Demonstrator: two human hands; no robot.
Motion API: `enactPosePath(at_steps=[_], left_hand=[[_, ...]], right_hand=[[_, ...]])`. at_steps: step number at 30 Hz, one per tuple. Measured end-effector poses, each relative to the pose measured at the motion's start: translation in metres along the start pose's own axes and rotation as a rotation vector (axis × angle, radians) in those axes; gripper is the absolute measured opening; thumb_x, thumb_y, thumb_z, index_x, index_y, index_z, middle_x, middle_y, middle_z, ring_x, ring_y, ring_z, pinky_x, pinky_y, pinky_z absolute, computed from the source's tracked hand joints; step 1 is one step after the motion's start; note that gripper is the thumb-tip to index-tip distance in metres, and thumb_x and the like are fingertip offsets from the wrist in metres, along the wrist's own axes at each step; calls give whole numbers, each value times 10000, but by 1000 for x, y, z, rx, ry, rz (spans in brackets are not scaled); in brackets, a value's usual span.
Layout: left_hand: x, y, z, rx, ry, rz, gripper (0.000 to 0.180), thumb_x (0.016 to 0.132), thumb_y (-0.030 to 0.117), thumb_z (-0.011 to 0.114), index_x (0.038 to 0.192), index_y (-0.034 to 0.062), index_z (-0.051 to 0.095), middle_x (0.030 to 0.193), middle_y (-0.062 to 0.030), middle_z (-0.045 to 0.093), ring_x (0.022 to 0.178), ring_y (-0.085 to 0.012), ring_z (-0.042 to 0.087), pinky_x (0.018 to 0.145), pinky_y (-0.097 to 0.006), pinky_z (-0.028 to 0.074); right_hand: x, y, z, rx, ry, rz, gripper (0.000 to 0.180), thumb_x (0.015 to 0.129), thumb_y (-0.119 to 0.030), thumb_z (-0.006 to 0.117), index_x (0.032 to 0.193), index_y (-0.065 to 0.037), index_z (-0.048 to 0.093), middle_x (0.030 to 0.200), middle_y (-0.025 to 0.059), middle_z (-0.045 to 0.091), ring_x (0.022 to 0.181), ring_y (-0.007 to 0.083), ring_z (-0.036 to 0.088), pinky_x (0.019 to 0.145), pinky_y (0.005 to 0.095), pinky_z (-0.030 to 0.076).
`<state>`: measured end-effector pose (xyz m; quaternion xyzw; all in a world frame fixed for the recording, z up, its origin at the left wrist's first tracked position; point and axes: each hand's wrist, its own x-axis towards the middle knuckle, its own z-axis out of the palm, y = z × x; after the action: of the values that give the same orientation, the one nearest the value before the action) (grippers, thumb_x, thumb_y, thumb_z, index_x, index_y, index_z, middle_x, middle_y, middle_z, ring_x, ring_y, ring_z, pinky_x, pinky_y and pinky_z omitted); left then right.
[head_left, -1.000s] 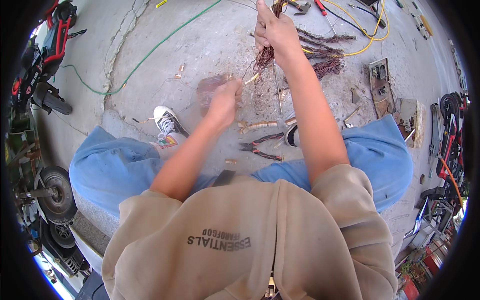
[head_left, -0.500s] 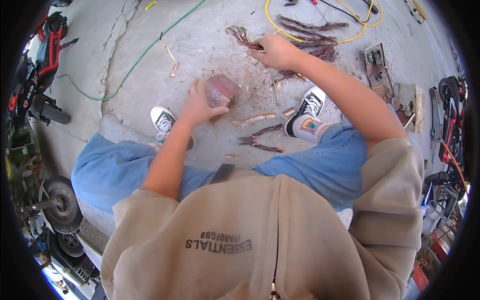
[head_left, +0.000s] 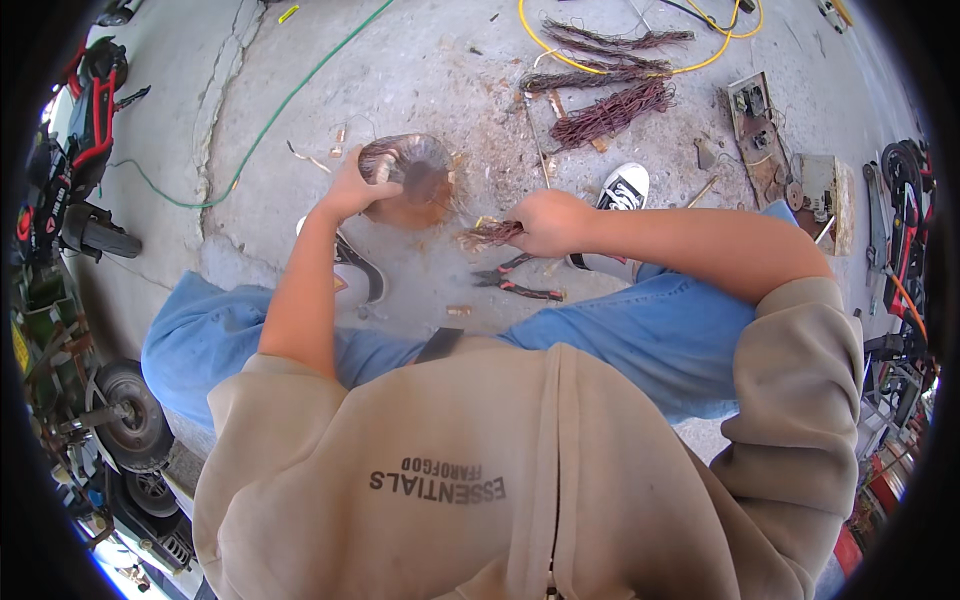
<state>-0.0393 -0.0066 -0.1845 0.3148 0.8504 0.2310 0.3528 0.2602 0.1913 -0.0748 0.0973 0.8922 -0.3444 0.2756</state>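
Note:
My left hand [head_left: 352,190] grips the left side of a round motor stator [head_left: 428,212] that is on the concrete floor between my feet. Its thumb lies over the top edge, near the dark middle, and brownish windings show at the rim. My right hand [head_left: 553,222] is closed round a bunch of reddish-brown copper wire [head_left: 488,233], just right of the stator. The wire's loose ends point left. Below that hand, red-and-black pliers [head_left: 520,288] lie spread on the floor, partly blurred.
Several bundles of dark copper wire [head_left: 612,115] lie farther off, beside a yellow hose [head_left: 535,38]. A green hose [head_left: 292,100] curves across the left. On the right are a rusty metal panel [head_left: 757,135] and a box-like part [head_left: 825,205]. A wheel [head_left: 133,412] stands lower left.
My right hand has come down and nearer with the wire bunch, from beyond the stator to beside it. The stator has tipped, so its round end shows; my left hand has shifted left with it.

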Motion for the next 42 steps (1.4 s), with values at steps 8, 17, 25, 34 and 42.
enactPosePath(at_steps=[8,17,25,34,42], left_hand=[[-29,-46,-4,-643,-257,-349,929,692,190,844,1413,15,285,1259,-153,523,1088,-250,597,854,-397,556],[-37,-67,7,-922,-317,-371,806,742,70,775,1405,100,317,1277,-101,531,1150,-255,565,938,-433,521],[-27,-70,16,-812,-202,-487,643,774,58,722,1337,100,413,1183,-84,587,1071,-232,597,899,-429,534],[-41,-17,16,-530,-10,-264,993,662,230,845,1459,91,268,1237,-165,514,1057,-266,575,933,-370,480],[-64,97,69,174,409,-163,1120,543,526,859,1366,-41,352,1227,-284,478,1119,-380,533,954,-430,455]], right_hand=[[42,-32,-33,358,122,181,501,853,-454,635,906,41,691,793,241,664,788,364,661,733,438,510],[68,-59,-42,498,175,193,566,825,-482,659,838,84,673,730,228,652,699,293,660,671,398,505],[79,-61,-26,463,130,235,592,812,-504,659,857,86,679,751,224,665,723,309,681,700,402,520],[47,-17,-67,355,143,291,662,774,-524,684,864,132,658,793,265,659,806,364,673,749,417,511],[-20,46,-98,82,115,234,457,847,-429,652,893,24,692,774,234,654,750,380,642,698,420,494]])
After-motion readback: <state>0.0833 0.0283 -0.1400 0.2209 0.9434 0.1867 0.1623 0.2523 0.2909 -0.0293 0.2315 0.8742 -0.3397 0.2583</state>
